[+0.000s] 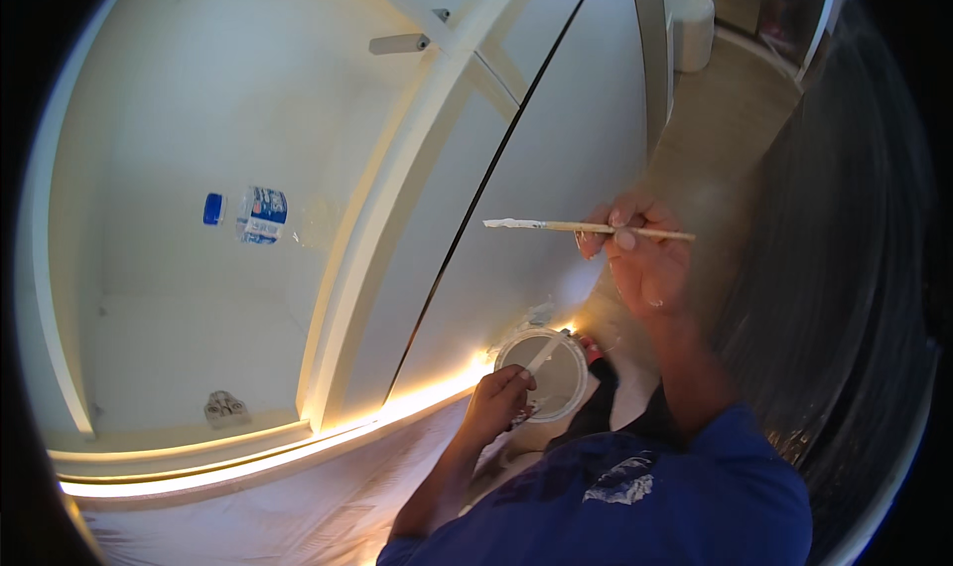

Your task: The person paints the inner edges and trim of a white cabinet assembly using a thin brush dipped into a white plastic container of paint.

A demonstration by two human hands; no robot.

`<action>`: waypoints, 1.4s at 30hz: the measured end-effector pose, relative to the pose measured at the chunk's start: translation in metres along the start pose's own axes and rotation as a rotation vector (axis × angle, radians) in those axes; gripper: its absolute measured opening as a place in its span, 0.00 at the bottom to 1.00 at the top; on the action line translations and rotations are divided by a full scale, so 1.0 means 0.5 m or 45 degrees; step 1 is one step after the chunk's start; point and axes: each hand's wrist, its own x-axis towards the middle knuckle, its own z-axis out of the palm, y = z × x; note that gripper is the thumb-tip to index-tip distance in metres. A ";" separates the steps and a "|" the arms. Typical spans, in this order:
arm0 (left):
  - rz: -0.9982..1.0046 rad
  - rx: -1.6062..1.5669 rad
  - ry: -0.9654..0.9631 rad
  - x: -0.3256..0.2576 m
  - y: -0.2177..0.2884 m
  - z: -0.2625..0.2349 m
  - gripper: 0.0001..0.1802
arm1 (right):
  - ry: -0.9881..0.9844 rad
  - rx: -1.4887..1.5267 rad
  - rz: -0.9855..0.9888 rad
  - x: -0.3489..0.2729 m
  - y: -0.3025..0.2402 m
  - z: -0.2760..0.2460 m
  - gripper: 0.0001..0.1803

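A thin paintbrush [571, 226] with a slim wooden handle is pinched in my right hand [647, 268]. It lies nearly level, and white paint coats its tip, which points left toward a white cabinet panel [556, 159]. Lower down, my left hand [499, 402] is closed around the end of a pale flat strip [546, 352] at the left rim of a round bucket [584, 387]. The strip crosses the bucket's mouth; whether it is a stick or the bucket's handle I cannot tell. Greyish material shows inside the bucket.
On the left is an open white cabinet holding a clear bottle [262, 215] with a blue cap [212, 209]. A hinge [226, 409] sits near its lower edge. A lit strip [397, 412] runs along the base, beside plastic sheeting [328, 487]. Dark sheeting [844, 268] hangs at right.
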 end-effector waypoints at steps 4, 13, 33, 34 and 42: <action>-0.033 -0.001 -0.070 0.015 -0.024 -0.016 0.17 | 0.031 -0.067 -0.144 0.032 0.007 0.041 0.06; -0.026 0.069 -0.109 0.013 -0.052 0.006 0.17 | 0.130 -0.454 -0.489 0.055 0.060 0.102 0.07; -0.305 0.136 0.151 0.082 -0.360 0.039 0.26 | 0.132 -0.825 -0.720 0.094 0.118 0.104 0.10; -0.331 0.143 0.149 0.086 -0.371 0.041 0.26 | 0.131 -0.838 -0.726 0.096 0.117 0.104 0.10; -0.389 0.209 0.151 0.127 -0.469 0.025 0.28 | 0.083 -0.875 -0.783 0.109 0.103 0.107 0.12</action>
